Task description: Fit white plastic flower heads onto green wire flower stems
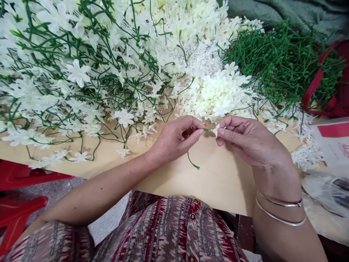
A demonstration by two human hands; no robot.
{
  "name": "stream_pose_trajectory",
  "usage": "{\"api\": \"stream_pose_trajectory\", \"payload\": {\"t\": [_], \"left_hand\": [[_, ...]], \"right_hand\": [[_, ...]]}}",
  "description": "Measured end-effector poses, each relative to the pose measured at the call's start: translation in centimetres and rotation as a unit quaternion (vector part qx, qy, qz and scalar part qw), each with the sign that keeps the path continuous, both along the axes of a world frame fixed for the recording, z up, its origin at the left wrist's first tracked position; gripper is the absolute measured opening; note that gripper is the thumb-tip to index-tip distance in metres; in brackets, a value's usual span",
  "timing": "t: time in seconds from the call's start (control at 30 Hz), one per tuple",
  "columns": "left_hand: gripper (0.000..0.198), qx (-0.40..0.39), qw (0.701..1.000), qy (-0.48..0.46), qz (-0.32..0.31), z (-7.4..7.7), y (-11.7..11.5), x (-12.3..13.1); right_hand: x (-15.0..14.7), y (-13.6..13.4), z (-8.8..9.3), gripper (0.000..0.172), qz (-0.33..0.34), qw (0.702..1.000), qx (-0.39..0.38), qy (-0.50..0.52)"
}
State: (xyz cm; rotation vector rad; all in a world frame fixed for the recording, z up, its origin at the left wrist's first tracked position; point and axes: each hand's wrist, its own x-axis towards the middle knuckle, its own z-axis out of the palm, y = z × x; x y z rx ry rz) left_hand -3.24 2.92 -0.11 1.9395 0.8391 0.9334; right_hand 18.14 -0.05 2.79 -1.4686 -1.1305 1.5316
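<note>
My left hand pinches a thin green plastic stem whose loose end curls down over the wooden board. My right hand, with two bangles on the wrist, pinches a small white artificial flower right at the stem's tip. The two hands meet fingertip to fingertip above the board's near part. Just beyond them lies a heap of loose white flower heads.
A big pile of finished white flowers on green stems covers the left and back. Bare green stems lie heaped at the back right beside a red bag. White stamen pieces, a paper and a plastic bag sit right. Red stool at lower left.
</note>
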Motion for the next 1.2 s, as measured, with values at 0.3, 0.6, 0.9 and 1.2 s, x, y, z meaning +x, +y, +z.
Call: {"api": "stream_pose_trajectory", "payload": {"t": [0.3,0.6,0.9,1.2], "left_hand": [[0.011,0.025,1.000,-0.006,-0.004,-0.2,-0.1,0.1],[0.010,0.089,0.996,0.012,0.005,-0.5,0.0,0.0],[0.009,0.113,0.993,0.037,0.010,-0.6,-0.2,0.1],[0.009,0.113,0.992,0.045,0.020,-0.9,-0.1,0.2]], "right_hand": [[-0.4,0.1,0.5,0.038,0.013,1.000,-0.005,0.004],[-0.5,-0.1,0.3,0.027,0.002,1.000,-0.020,-0.004],[-1.1,-0.5,0.5,0.032,0.018,0.999,0.008,-0.044],[-1.5,-0.5,0.2,0.032,0.035,0.997,0.027,-0.065]]}}
